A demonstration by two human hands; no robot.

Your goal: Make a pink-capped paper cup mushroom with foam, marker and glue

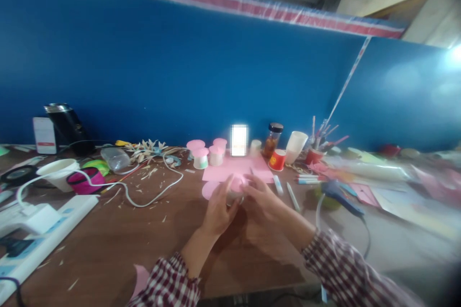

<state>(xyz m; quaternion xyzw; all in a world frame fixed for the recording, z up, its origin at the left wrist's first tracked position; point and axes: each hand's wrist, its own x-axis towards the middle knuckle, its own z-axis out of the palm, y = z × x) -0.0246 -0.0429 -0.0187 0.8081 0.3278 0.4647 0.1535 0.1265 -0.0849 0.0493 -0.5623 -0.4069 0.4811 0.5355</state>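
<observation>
A small white paper cup [235,197] is between my hands at the middle of the table, with a pink paper disc [236,183] on its top. My left hand [218,206] curls round the cup's left side, thumb low in front. From the right, the bent fingers of my right hand [260,194] press at the disc's edge; their exact contact is blurred. Beside my left fingers lies a loose pink paper circle [209,190]. A pink paper sheet [225,169] is spread just behind. Several cups topped with pink discs [200,158] stand at the back left.
A hot glue gun [342,196] with a cable lies at the right, near markers [309,180]. Red [277,159] and white [296,146] cups and a lidded jar [273,139] stand behind. A white cable [144,205] and a power strip [46,244] occupy the left.
</observation>
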